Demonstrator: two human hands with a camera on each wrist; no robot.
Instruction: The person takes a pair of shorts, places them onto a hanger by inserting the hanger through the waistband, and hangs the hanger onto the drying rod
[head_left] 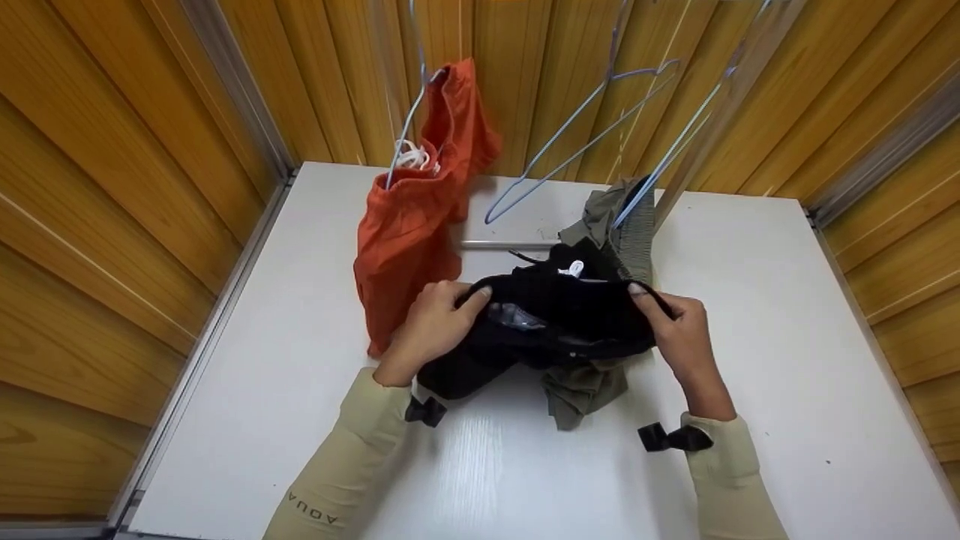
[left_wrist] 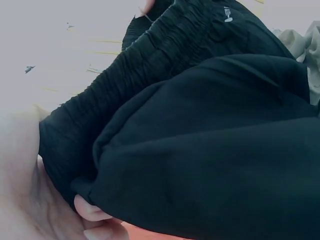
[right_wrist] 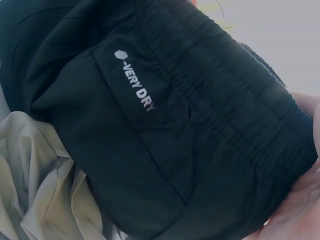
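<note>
Both hands hold a pair of black shorts (head_left: pixel 570 315) by the elastic waistband, one at each end, so the band is spread sideways. My left hand (head_left: pixel 442 319) grips the left end, thumb on top. At the other end my right hand (head_left: pixel 679 326) pinches the band between thumb and fingers. White "-VERY DRY" lettering shows on the black shorts (right_wrist: pixel 150 145) in the right wrist view. In the left wrist view the gathered waistband (left_wrist: pixel 135 65) runs up from the left hand (left_wrist: pixel 30 190). Fingers beneath the cloth are partly hidden.
Orange shorts (head_left: pixel 409 232) with a white drawstring hang from a hanger at the left. Olive-grey shorts (head_left: pixel 634 232) hang at the right, partly behind the black ones. A bare blue hanger (head_left: pixel 555 157) hangs between them. Wooden panels (head_left: pixel 510 90) surround the white tabletop (head_left: pixel 247 405).
</note>
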